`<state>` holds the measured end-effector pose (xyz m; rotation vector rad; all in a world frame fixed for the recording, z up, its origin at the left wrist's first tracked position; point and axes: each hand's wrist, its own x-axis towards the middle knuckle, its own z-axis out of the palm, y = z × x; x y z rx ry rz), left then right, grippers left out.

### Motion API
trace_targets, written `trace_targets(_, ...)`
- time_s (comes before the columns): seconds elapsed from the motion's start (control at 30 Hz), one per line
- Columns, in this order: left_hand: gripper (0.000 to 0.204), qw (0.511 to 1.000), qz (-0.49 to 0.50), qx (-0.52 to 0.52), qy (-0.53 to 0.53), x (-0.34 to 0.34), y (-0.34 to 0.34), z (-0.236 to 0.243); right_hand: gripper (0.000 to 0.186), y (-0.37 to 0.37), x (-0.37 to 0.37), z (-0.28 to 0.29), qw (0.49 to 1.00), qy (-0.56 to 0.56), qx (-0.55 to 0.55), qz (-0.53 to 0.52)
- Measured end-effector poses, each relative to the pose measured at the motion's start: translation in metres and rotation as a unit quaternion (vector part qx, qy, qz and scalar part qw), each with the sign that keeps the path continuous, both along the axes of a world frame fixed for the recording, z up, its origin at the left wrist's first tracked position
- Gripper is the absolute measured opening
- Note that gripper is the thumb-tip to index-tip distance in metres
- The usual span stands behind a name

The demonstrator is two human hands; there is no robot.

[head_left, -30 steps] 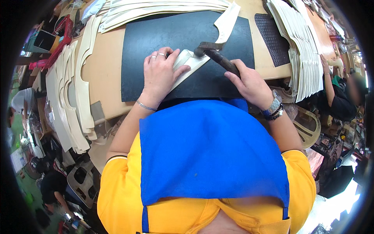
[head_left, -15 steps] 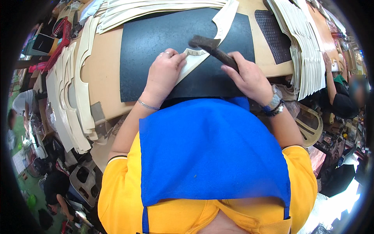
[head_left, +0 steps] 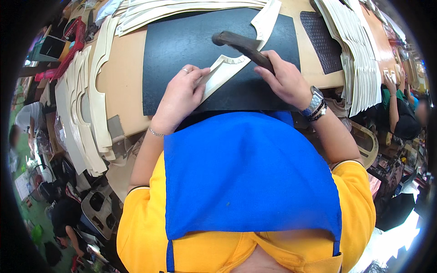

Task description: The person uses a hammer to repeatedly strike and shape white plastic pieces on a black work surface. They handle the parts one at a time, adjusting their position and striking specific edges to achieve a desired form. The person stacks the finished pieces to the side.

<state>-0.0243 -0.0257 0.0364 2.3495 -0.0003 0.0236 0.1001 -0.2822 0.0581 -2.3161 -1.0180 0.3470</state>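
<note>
A cream curved piece (head_left: 223, 78), leather-like, lies slantwise on the black mat (head_left: 180, 43). Along its inner curve a short row of small notched tabs is folded over. My left hand (head_left: 180, 93) pinches the left edge of the piece between thumb and fingers. In my right hand (head_left: 287, 81) is a hammer (head_left: 241, 43), gripped by its dark handle. The hammer's head is raised above the mat, beyond the folded tabs, and its handle crosses over part of the piece.
Similar cream pieces (head_left: 98, 88) are stacked at the left, with more strips (head_left: 182, 10) along the back. A tall stack (head_left: 359, 68) stands at the right beside a dark woven panel (head_left: 321, 43). A red basket (head_left: 77, 43) sits far left. Other people work at both sides.
My left hand has shifted left and nearer me along the piece's edge, uncovering the folded tabs. The hammer's head has swung slightly left and away from me.
</note>
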Motion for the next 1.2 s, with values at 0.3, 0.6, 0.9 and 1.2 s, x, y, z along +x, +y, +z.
trace_targets(0.3, 0.028, 0.998, 0.006, 0.027, -0.050, -0.026, 0.002, -0.003, 0.036, 0.006, -0.017, 0.001, 0.996, 0.062, 0.033, 0.056)
trace_targets(0.6, 0.016, 0.998, 0.059, -0.036, 0.009, -0.039, 0.013, 0.006, 0.037, 0.020, -0.026, 0.014, 0.992, 0.033, -0.083, 0.087)
trace_targets(0.9, 0.012, 0.995, 0.086, -0.021, -0.044, -0.045, 0.012, -0.004, 0.035, 0.027, -0.030, 0.011, 0.996, 0.015, 0.016, 0.091)
trace_targets(1.2, 0.018, 0.974, 0.135, 0.181, 0.003, -0.040, 0.069, 0.006, 0.033, -0.023, -0.015, 0.001, 0.998, 0.064, -0.018, -0.020)
